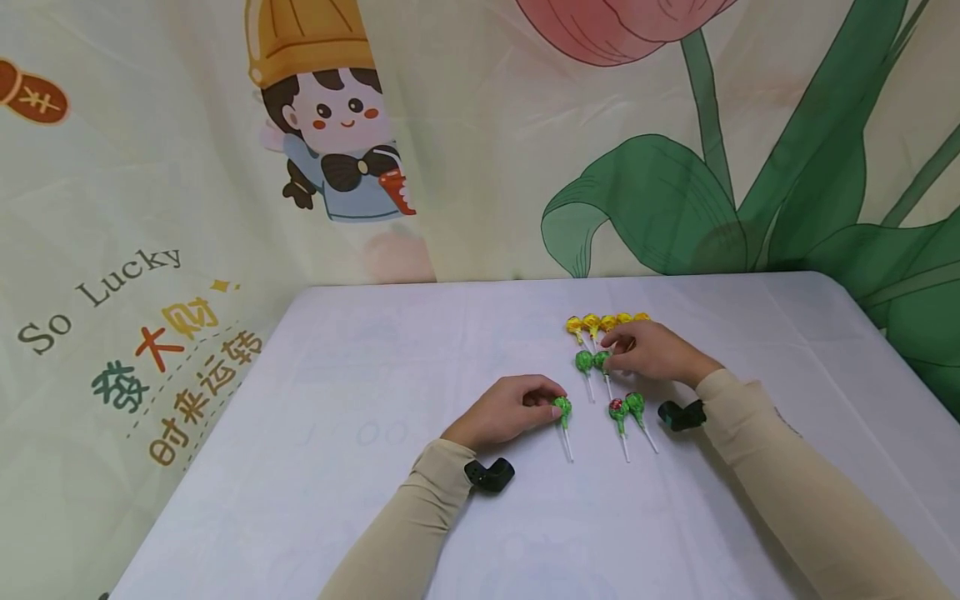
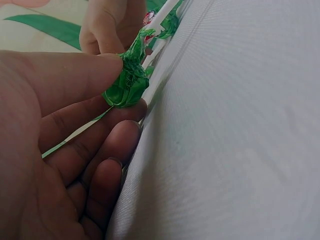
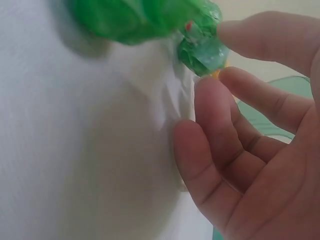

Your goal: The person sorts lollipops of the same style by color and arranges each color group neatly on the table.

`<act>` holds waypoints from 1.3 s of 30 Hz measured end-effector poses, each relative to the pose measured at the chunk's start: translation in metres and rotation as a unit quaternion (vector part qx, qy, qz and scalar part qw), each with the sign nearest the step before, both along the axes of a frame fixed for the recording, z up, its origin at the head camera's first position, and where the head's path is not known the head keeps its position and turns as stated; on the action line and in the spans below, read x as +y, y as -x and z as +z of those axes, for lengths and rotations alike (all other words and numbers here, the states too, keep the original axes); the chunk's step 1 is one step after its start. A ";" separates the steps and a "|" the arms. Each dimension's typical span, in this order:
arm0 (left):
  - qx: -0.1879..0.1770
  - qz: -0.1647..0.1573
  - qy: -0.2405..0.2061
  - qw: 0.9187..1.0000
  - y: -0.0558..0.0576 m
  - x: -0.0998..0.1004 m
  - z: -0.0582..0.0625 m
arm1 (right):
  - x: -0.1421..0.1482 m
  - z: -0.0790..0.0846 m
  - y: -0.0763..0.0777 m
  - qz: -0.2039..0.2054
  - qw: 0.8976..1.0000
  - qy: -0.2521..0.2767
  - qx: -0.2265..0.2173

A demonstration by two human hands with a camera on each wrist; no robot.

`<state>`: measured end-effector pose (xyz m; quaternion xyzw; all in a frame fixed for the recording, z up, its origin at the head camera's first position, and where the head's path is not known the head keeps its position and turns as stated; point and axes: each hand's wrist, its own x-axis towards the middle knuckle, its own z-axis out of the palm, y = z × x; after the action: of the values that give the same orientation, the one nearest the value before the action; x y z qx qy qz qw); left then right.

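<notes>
My left hand (image 1: pixel 513 408) pinches the head of a green-wrapped lollipop (image 1: pixel 564 408) between thumb and fingers; its white stick points toward me. In the left wrist view, the crinkled green wrapper (image 2: pixel 127 82) shows at the thumb tip. My right hand (image 1: pixel 648 350) is at a second green lollipop (image 1: pixel 602 359), which lies beside another green lollipop (image 1: pixel 584 361). The right wrist view shows the right thumb and fingertips spread at the edge of that lollipop head (image 3: pixel 202 52), not closed around it. A blurred green wrapper (image 3: pixel 130 17) is nearer that camera.
Several yellow lollipops (image 1: pixel 574 326) form a row at the back, partly behind the right hand. A red-and-green lollipop (image 1: pixel 618 410) and another green one (image 1: pixel 635 406) lie between the forearms. The white table (image 1: pixel 360 358) meets a printed cloth backdrop (image 1: pixel 480 167).
</notes>
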<state>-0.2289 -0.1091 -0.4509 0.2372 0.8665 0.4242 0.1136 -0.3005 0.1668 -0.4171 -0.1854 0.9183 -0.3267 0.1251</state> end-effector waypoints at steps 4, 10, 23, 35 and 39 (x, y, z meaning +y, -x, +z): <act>0.004 0.000 0.002 1.000 0.000 0.000 -0.001 | 0.005 0.000 -0.001 -0.013 1.000 0.010 0.001; 0.008 -0.001 0.002 1.000 0.001 0.000 -0.002 | 0.016 -0.004 -0.008 -0.035 0.998 0.041 -0.011; -0.002 0.005 -0.018 1.000 0.002 -0.001 -0.003 | 0.034 -0.017 -0.026 -0.066 0.994 0.081 -0.034; -0.003 0.018 -0.025 1.000 0.002 0.001 0.000 | 0.038 -0.015 -0.043 -0.056 0.994 0.090 -0.025; -0.002 0.014 -0.028 1.000 0.003 0.001 -0.001 | 0.041 -0.017 -0.047 -0.059 0.993 0.094 -0.030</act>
<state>-0.2316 -0.1082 -0.4515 0.2279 0.8571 0.4504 0.1025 -0.2538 0.2075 -0.4342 -0.1318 0.8887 -0.4238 0.1154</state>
